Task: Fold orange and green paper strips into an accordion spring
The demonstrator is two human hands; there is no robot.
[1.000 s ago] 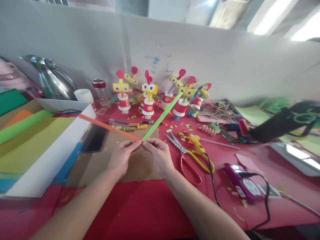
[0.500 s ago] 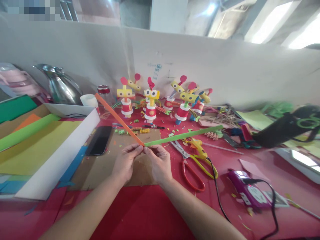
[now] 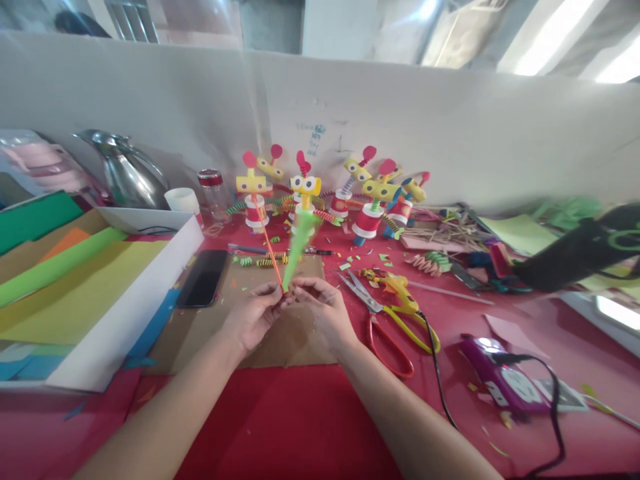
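An orange paper strip (image 3: 271,245) and a green paper strip (image 3: 297,252) meet at their lower ends between my hands, above a brown cardboard sheet (image 3: 200,340). My left hand (image 3: 256,315) pinches the joined ends, with the orange strip standing up edge-on and leaning left. Thumb and fingers of my right hand (image 3: 324,312) are closed at the foot of the green strip, which points upward and is smeared by motion. Their exact contact is partly hidden. Small coiled paper springs (image 3: 267,262) lie just beyond the hands.
Several paper-cup figures (image 3: 305,193) line the back. Right of my hands lie scissors (image 3: 373,310), a yellow glue gun (image 3: 403,293) with its cord, and a purple power box (image 3: 505,380). To the left are a phone (image 3: 203,279) and a white box (image 3: 135,293) of coloured paper.
The green strip has swung from pointing right to standing upright near the orange one. The orange strip has turned edge-on and steeper. My hands stay close together.
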